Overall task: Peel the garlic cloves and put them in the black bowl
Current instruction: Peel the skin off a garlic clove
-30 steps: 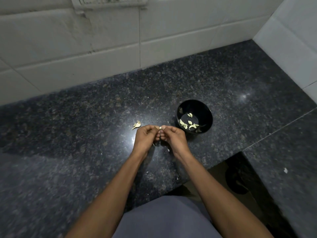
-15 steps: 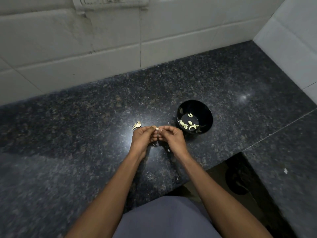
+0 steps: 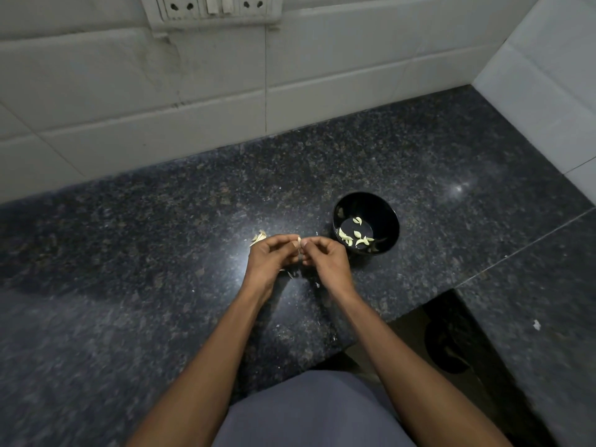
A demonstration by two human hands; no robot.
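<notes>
A small garlic clove (image 3: 299, 244) is pinched between the fingertips of my left hand (image 3: 271, 258) and my right hand (image 3: 325, 259), held just above the dark granite counter (image 3: 161, 253). Most of the clove is hidden by my fingers. The black bowl (image 3: 385, 214) stands just right of my right hand and holds several pale peeled cloves (image 3: 354, 235). A few garlic pieces (image 3: 258, 237) lie on the counter by my left hand, partly behind it.
Small flakes of skin (image 3: 292, 274) lie scattered under my hands. White tiled walls (image 3: 193, 108) close off the back and right. The counter's front edge has a cut-out (image 3: 419, 317) at the right, with a dark round object (image 3: 448, 346) on the floor below.
Both hands have stayed together on the clove, with the fingers shifting slightly as they work at it. The bowl has not moved.
</notes>
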